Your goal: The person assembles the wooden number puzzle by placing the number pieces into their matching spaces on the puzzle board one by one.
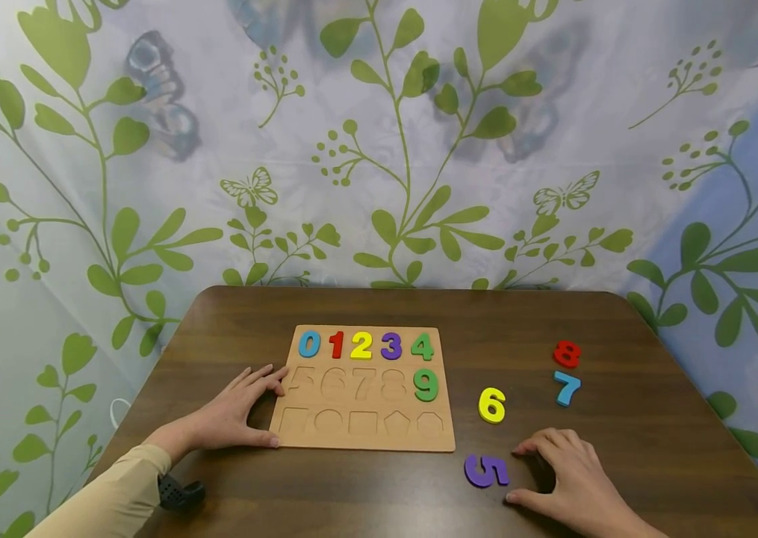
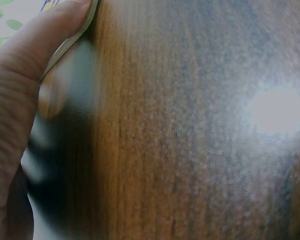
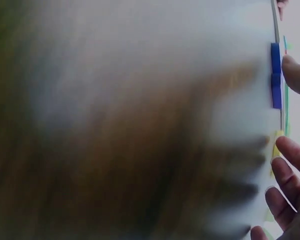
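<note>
A wooden number puzzle board (image 1: 365, 400) lies on the table, touched at its left edge by the left hand (image 1: 234, 412), whose thumb and fingers are spread. Number pieces 0 to 4 fill the board's top row, and a green 9 (image 1: 426, 385) sits at the right end of the middle row. The right hand (image 1: 573, 478) is just right of a purple number 5 (image 1: 486, 471), thumb and fingers apart with nothing between them. A yellow 6 (image 1: 491, 405) lies beyond the 5. In the right wrist view the purple piece (image 3: 275, 75) appears edge-on near the thumb.
A blue 7 (image 1: 566, 388) and a red 8 (image 1: 567, 354) lie on the table's right side. The brown wooden table (image 1: 379, 501) ends at a patterned cloth (image 1: 379, 149) with leaves and butterflies. A black wrist device (image 1: 180, 493) is on the left wrist.
</note>
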Tool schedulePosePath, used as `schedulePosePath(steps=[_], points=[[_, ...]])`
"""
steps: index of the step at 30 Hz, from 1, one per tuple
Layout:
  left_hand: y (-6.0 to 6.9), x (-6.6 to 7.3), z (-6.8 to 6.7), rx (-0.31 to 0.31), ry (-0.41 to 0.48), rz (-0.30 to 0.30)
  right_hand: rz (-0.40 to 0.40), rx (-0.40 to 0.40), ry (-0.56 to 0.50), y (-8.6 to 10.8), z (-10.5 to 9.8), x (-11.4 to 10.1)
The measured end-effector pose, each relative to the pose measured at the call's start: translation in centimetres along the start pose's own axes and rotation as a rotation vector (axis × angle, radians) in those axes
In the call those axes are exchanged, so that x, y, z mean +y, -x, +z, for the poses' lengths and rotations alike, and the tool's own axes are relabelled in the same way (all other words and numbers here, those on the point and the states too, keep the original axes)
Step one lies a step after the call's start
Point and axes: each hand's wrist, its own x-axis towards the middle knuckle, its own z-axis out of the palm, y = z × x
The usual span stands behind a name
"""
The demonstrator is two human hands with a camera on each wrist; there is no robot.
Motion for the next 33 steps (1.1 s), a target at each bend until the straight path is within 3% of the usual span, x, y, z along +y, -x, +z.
schedulePosePath(steps=[6,16,26,33], points=[[0.0,0.2,-0.1,-0.005,0.005,0.003,-0.024,0.015,0.008,-0.6,0.6,-0.7],[0.0,0.4,-0.2,-0.004,0.008,0.003,0.069,0.049,-0.044,-1.5,0.8,-1.5],[-0.1,0.2,-0.2,-0.002,0.000,0.006,0.089,0.053,0.060,-2.1,2.1,-3.8],[0.0,0.3,-0.3,-0.005,-0.002,0.006,0.070,0.032,0.047,-2.3,1.6,-3.5]])
